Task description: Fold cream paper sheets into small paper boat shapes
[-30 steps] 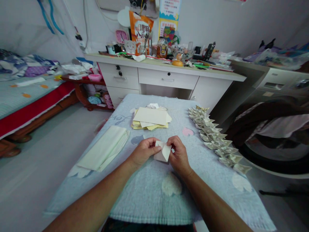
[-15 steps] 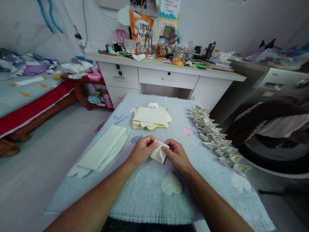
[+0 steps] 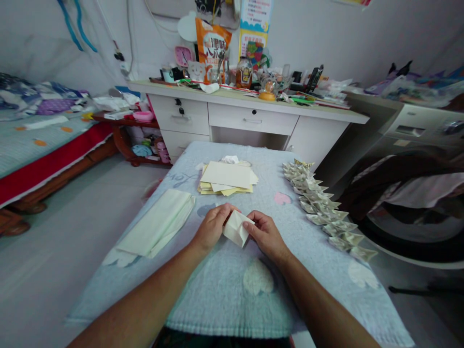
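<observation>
A small folded piece of cream paper [image 3: 236, 230] is held between my two hands, just above the cloth-covered table [image 3: 217, 290]. My left hand [image 3: 212, 226] grips its left edge, thumb up along the side and fingers behind. On the paper's right side, my right hand [image 3: 267, 233] pinches it, thumb on the front face; the other fingers are partly hidden behind. Beyond the hands lies a stack of cream and yellow paper sheets [image 3: 226, 175]. Several folded paper pieces with pointed tips [image 3: 319, 208] stand in a row along the table's right side.
A folded pale green paper or cloth bundle [image 3: 159, 222] lies at the table's left. White crumpled tissue [image 3: 229, 158] sits behind the stack. Farther back is a white desk [image 3: 250, 118] crowded with jars and packets. A washing machine [image 3: 409, 130] stands right, a bed [image 3: 47, 140] left.
My left thumb has slid off the paper's front face to its left edge, and the paper has tilted slightly, showing more of its front. My right hand keeps its pinch.
</observation>
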Motion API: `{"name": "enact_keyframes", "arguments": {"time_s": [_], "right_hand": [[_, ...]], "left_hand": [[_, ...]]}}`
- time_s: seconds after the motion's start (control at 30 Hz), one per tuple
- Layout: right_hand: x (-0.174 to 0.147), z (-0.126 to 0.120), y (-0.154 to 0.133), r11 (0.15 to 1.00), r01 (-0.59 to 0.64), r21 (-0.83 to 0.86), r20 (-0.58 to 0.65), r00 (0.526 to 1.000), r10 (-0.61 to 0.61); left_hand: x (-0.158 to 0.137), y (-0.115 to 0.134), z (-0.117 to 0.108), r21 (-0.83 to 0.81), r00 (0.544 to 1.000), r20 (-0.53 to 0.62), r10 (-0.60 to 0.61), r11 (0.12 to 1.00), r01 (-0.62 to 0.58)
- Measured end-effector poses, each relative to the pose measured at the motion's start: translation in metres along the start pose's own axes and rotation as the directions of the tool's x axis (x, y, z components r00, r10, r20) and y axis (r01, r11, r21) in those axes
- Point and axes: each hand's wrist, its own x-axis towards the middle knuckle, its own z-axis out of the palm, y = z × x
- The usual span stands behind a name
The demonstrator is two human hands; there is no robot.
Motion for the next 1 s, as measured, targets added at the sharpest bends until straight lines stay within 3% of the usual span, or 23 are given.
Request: {"name": "enact_keyframes", "arguments": {"time_s": [0.2, 0.33, 0.5, 0.67, 1.0], "right_hand": [[0.0021, -0.0004, 0.0003, 0.997, 0.035, 0.075, -0.118, 0.993, -0.026], [0.0016, -0.0001, -0.0012, 0.993, 0.077, 0.091, -0.133, 0.989, -0.064], [-0.0026, -0.003, -0.0067, 0.979, 0.191, -0.076, -0.136, 0.97, -0.2], [-0.0033, -0.0046, -0.0088, 0.933, 0.279, -0.23, -0.074, 0.95, -0.302], [-0.0002, -0.0078, -0.0058, 0.925, 0.214, -0.313, -0.238, 0.925, -0.295]], "left_hand": [[-0.0017, 0.0035, 0.0043, -0.15, 0.989, 0.146, -0.01, 0.988, 0.032], [0.0008, 0.0007, 0.0061, -0.168, 0.988, 0.153, -0.016, 0.985, 0.042], [0.0022, 0.0018, 0.0044, -0.109, 0.995, 0.063, -0.076, 0.991, 0.083], [0.0042, -0.0017, 0.0024, -0.036, 0.993, 0.096, -0.068, 0.997, 0.072], [-0.001, -0.0013, 0.0003, -0.171, 0.986, 0.168, 0.016, 0.985, 0.013]]}}
